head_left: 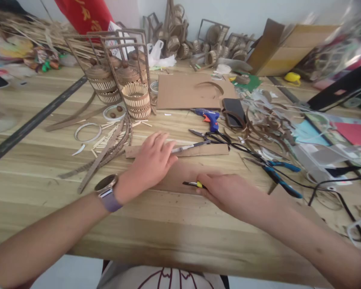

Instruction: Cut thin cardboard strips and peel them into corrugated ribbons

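My left hand (pixel 153 162) lies palm down with fingers stretched over a narrow cardboard strip (pixel 216 150) and a brown cardboard piece (pixel 180 172). A slim grey tool (pixel 192 147), its kind unclear, lies on the strip by those fingertips. My right hand (pixel 225 192) is closed around a utility knife (pixel 199 184) with a yellow front and dark blade. The blade points left, over the cardboard piece; whether it touches is unclear. Most of the knife's handle is hidden in my palm.
Beyond my hands are a blue glue gun (pixel 209 117), scissors (pixel 210 136), blue-handled pliers (pixel 279 174) and a phone (pixel 234 112). Slatted baskets (pixel 136 100) with tall frames stand back left. A flat cardboard sheet (pixel 183 92) and tangled brown strips (pixel 267 120) lie farther off.
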The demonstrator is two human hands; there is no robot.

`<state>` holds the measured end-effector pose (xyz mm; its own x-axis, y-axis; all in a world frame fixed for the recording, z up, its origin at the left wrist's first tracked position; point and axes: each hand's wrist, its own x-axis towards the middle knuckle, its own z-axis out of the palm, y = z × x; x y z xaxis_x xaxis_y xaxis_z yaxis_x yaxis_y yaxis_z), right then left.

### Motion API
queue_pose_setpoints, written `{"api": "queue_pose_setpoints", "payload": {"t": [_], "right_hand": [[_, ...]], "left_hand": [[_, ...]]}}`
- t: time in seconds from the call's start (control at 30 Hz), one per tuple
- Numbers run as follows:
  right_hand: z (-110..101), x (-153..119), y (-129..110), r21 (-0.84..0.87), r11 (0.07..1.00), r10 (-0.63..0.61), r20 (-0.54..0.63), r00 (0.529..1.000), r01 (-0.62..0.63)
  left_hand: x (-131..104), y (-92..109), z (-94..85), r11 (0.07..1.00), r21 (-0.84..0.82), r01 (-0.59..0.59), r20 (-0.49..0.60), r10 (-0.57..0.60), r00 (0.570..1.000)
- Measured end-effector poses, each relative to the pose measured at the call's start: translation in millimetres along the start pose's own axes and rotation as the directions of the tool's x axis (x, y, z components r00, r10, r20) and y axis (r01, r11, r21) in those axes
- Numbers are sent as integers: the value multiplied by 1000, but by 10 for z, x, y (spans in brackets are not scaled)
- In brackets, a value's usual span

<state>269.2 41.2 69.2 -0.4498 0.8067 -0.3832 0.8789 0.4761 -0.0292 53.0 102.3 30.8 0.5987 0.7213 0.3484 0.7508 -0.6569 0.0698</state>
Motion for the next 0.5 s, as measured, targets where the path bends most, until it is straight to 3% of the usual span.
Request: {"api": "queue_pose_setpoints", "payload": {"t": [0.13,0.27,0.5], "right_hand": [[24,101,-42,-63,994,-91,-65,994,87],[58,133,-58,-90,988,-133,-105,986,124],[55,163,-75,-94,985,-153,-101,983,144]], "left_hand": [[-20,24,224,1000,-11,-11,88,11,996],[-47,50,305,999,-39,26,171,-19,985],[-44,59,321,998,-62,34,139,-25,990]]}}
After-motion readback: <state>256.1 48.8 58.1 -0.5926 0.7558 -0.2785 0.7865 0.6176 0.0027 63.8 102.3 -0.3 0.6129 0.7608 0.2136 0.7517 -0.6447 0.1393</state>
